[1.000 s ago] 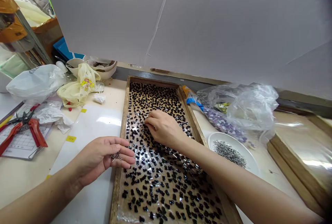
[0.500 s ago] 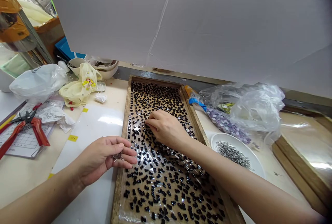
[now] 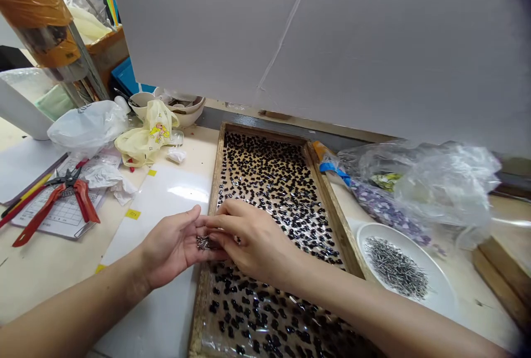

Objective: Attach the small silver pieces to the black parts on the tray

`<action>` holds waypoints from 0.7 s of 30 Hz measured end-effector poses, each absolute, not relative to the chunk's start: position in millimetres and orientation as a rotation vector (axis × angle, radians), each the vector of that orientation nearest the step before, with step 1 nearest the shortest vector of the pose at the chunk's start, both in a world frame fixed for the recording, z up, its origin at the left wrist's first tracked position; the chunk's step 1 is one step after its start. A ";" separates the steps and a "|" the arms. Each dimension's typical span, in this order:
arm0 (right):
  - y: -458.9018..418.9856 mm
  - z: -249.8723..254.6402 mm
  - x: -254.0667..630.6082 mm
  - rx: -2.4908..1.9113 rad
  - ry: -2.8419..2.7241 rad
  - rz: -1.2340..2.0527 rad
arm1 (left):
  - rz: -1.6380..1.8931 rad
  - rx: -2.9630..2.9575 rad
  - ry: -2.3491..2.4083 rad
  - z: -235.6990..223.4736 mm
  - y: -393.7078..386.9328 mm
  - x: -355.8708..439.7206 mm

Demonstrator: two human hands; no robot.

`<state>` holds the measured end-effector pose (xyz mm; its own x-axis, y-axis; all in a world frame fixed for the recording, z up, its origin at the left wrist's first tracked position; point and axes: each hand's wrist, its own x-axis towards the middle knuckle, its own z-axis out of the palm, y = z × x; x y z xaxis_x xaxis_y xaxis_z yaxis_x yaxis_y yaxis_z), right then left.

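Our left hand (image 3: 176,252) lies palm up, its fingers loosely extended over the tray's near-left edge, and it carries a little cluster of metal pins (image 3: 204,243) toward the fingers. Since that palm serves as our holder, we do best to hold it level and slightly cupped, so that nothing rolls off the fingertips. Just to the right, our right hand (image 3: 249,233) comes over the left fingers with thumb and fingers bent together at the cluster; we cannot tell whether a pin is between the tips. Picking, or sorting out a single pin, seems to be the step in hand, and we judge that a light pinch with the very tips works better than a rake, because thin pins tangle easily. Below and beyond both hands, the wooden tray (image 3: 334,208) bears many small black pieces (image 3: 284,196) spread on clear film, so we should hold our wrists high enough not to brush them. Farther right, beside the tray, a white dish (image 3: 437,272) holds a bigger heap of pins (image 3: 396,266); our right forearm passes close to it, and a raised elbow would guard against a knock.
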<state>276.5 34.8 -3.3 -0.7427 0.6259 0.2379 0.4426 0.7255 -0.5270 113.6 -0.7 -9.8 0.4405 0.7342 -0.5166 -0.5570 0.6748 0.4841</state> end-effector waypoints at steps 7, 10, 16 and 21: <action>34.3 -13.4 271.8 -0.847 -2.541 0.586 | 0.816 0.254 0.775 -7.5 0.5 113.4; 33.6 -14.4 274.8 -0.854 -2.509 0.620 | 0.818 0.231 0.777 -7.4 1.2 113.2; 37.8 -9.2 278.9 -1.009 -2.366 0.950 | 0.801 0.245 0.743 -9.2 0.6 113.3; 39.4 -4.0 280.2 -1.056 -2.290 1.031 | 0.801 0.347 0.783 -9.6 -1.1 113.9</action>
